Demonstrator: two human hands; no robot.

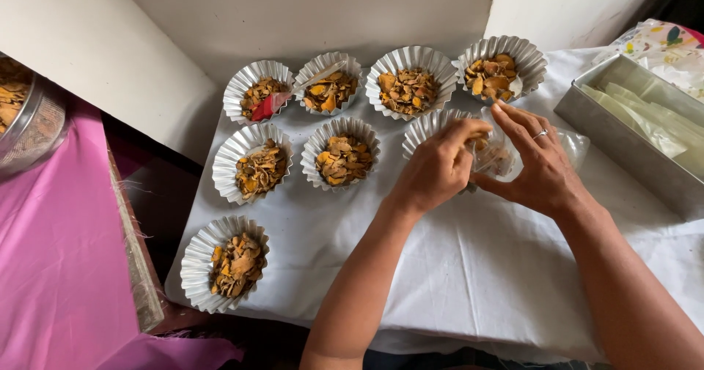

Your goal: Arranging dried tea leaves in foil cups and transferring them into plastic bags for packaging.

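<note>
Over white cloth [455, 267]: left hand [436, 168], right hand [539, 165] both pinch crinkly clear pouch [499, 154]; fluted foil cup [425, 126] beneath.

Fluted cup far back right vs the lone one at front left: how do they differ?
The back-right cup sits last in the rear row, beside other cups; the front-left cup stands alone near the cloth's front edge.
The back-right cup lies just beyond the right hand; no hand is near the front-left cup.
The back-right cup's pieces look paler orange; the front-left cup's look browner.
Both are silvery fluted cups filled with dried orange-brown pieces.
</note>
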